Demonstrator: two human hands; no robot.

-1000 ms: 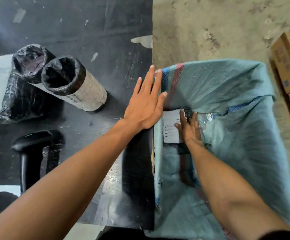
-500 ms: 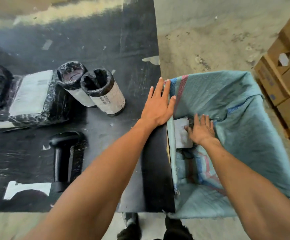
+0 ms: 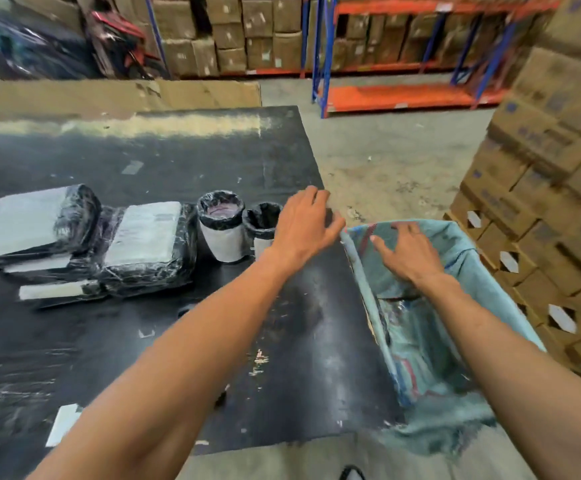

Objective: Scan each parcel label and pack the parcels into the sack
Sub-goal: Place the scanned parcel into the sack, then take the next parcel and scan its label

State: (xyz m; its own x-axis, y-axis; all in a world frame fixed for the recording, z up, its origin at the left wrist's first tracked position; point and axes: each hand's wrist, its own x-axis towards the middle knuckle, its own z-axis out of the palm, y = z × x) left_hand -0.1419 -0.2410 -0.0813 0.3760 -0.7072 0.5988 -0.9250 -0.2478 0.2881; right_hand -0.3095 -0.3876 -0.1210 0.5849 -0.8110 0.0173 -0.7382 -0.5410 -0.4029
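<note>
Flat wrapped parcels and two cylindrical parcels wait on black table, unpacked. Left hand near sack rim, fingers loosely curled — holds nothing, probably reaching. Right hand, fingers spread and empty, over open sack — one parcel inside.

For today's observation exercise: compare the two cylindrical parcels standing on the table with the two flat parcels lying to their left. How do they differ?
The cylindrical parcels stand upright; the flat parcels lie flat. The cylinders wear white labels round their sides, with black wrap bunched on top; the flat ones show pale labels on their upper faces. The flat parcels look larger. All are black-wrapped and rest on the table, outside the sack.
</note>
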